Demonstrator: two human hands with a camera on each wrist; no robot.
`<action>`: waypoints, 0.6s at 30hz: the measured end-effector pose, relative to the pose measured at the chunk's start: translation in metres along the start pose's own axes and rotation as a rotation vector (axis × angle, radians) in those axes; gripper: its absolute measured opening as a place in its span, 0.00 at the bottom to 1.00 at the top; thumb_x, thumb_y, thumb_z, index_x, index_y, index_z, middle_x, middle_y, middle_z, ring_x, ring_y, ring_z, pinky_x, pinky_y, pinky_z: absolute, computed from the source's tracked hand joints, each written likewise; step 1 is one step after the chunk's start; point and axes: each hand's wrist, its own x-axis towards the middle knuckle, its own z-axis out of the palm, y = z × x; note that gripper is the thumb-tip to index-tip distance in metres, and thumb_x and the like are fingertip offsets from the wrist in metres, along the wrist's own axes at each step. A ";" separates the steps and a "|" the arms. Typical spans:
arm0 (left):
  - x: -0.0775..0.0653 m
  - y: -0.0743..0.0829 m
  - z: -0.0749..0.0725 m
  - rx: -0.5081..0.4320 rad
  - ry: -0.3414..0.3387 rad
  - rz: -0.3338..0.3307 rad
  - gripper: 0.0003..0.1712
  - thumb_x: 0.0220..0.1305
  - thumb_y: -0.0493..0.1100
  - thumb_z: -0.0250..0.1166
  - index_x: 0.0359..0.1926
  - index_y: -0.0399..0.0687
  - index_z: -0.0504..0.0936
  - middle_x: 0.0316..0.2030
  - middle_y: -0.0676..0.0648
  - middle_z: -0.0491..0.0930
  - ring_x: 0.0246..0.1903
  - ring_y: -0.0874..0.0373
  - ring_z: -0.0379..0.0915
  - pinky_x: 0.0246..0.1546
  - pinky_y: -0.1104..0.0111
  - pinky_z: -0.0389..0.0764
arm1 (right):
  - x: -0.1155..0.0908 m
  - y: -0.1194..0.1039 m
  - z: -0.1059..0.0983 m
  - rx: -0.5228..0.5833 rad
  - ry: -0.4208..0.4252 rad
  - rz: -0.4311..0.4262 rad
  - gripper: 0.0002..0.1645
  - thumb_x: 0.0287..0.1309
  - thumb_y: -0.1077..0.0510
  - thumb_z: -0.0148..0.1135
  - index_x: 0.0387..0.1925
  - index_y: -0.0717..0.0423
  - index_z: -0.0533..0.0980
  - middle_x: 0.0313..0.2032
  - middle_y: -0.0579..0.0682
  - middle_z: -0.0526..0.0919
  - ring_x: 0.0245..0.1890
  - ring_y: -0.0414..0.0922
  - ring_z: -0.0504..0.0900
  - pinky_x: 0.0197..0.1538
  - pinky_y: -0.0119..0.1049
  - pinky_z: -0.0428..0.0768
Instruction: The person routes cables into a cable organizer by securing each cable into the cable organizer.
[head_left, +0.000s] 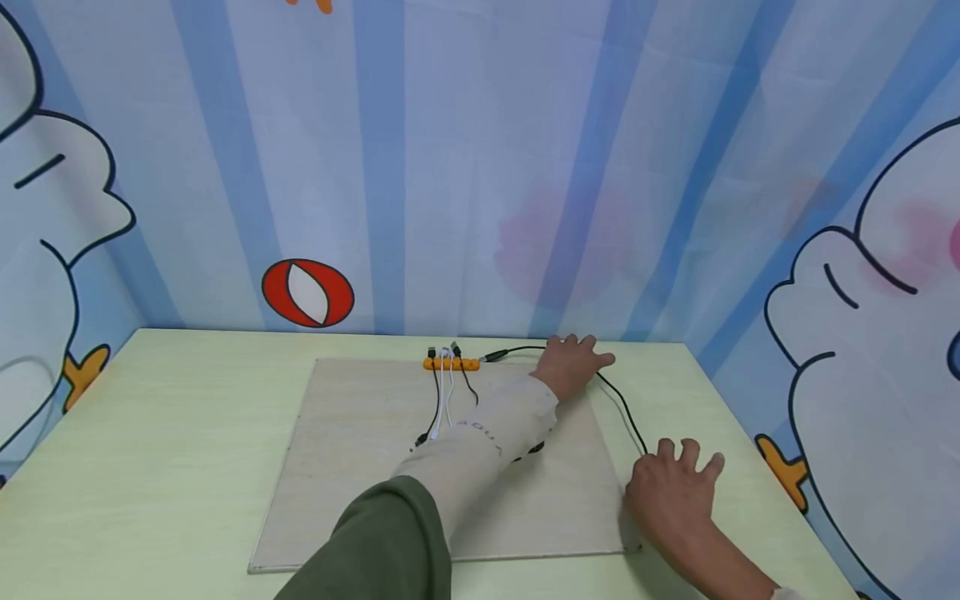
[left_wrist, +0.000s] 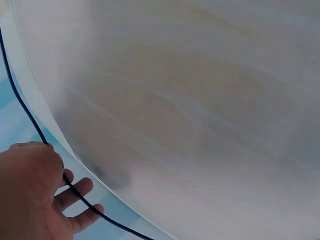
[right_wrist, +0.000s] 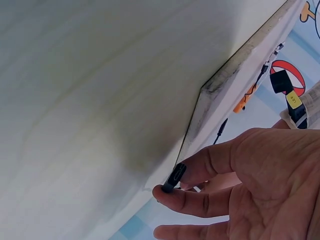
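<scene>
My left hand (head_left: 572, 364) is at the board's far right corner, holding a thin black cable (left_wrist: 22, 102) between thumb and fingers. That cable leaves the right end of an orange strip-shaped USB hub (head_left: 442, 365) by a black plug (head_left: 495, 356). From the left hand it runs forward to my right hand (head_left: 675, 492), beside the board's right edge. In the right wrist view, thumb and forefinger pinch a small black connector (right_wrist: 174, 177). The right hand's other fingers hang loosely; its palm hides part of the view.
Several short black and white cables (head_left: 438, 400) stand plugged into the hub and trail onto the pale board (head_left: 352, 483). A small dark thing (head_left: 536, 447) shows beside the left sleeve. The light wooden table (head_left: 195, 450) meets a blue striped cloth backdrop (head_left: 465, 208).
</scene>
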 end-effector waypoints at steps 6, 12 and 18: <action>0.004 -0.007 0.002 0.005 -0.019 0.019 0.34 0.92 0.40 0.52 0.86 0.81 0.64 0.80 0.52 0.69 0.69 0.49 0.78 0.65 0.50 0.85 | 0.003 0.003 0.001 -0.003 -0.009 0.007 0.13 0.72 0.61 0.63 0.31 0.65 0.84 0.47 0.73 0.80 0.67 0.81 0.68 0.69 0.89 0.63; 0.010 -0.013 0.001 0.030 -0.005 0.031 0.33 0.92 0.42 0.54 0.85 0.81 0.64 0.82 0.53 0.65 0.74 0.49 0.73 0.64 0.51 0.86 | 0.007 0.005 0.002 -0.024 -0.009 0.020 0.13 0.73 0.60 0.62 0.34 0.65 0.85 0.45 0.72 0.80 0.65 0.80 0.69 0.68 0.90 0.64; 0.012 -0.019 -0.002 0.014 0.012 0.045 0.34 0.91 0.41 0.54 0.86 0.79 0.64 0.84 0.52 0.63 0.78 0.47 0.69 0.70 0.49 0.83 | 0.010 0.006 0.002 -0.014 -0.008 0.032 0.14 0.74 0.61 0.60 0.33 0.64 0.83 0.42 0.71 0.80 0.65 0.80 0.69 0.68 0.91 0.63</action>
